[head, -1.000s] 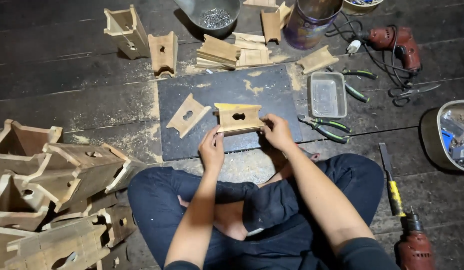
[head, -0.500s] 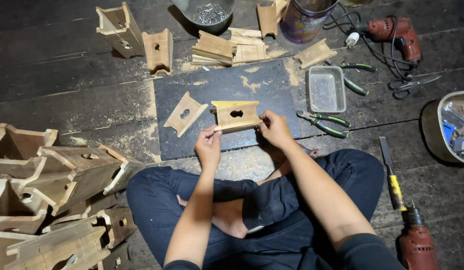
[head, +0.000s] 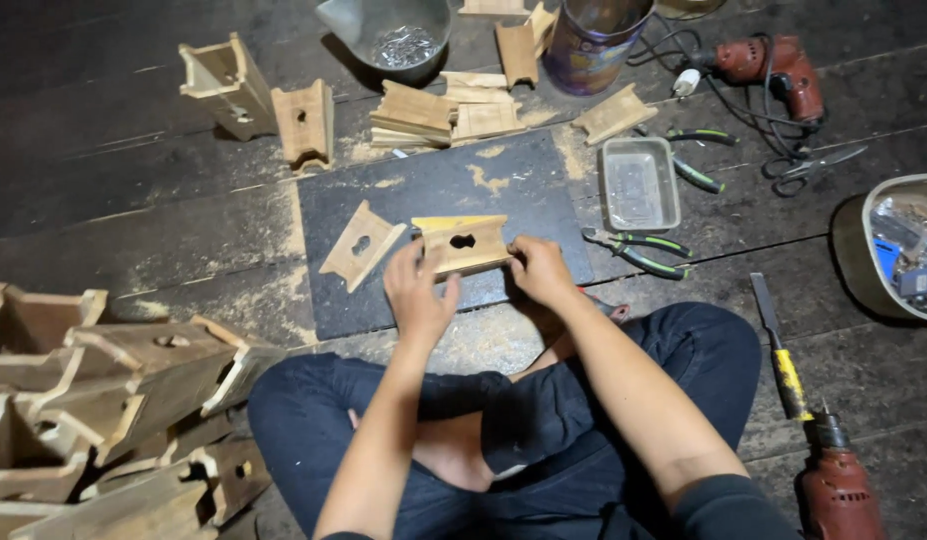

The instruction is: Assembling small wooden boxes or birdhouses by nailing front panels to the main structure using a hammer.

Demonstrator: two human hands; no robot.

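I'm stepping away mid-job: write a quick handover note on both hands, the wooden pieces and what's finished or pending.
Left hand: gripping the left end of the slotted wooden panel.
Right hand: gripping its right end; the panel stands on edge over the dark mat.
A second slotted panel lies flat on the mat, left of the held one.
Done: assembled wooden boxes are stacked at the person's left.
Left: the held panel is not yet joined to anything; loose cut pieces wait beyond the mat. Green-handled pliers lie to the right.
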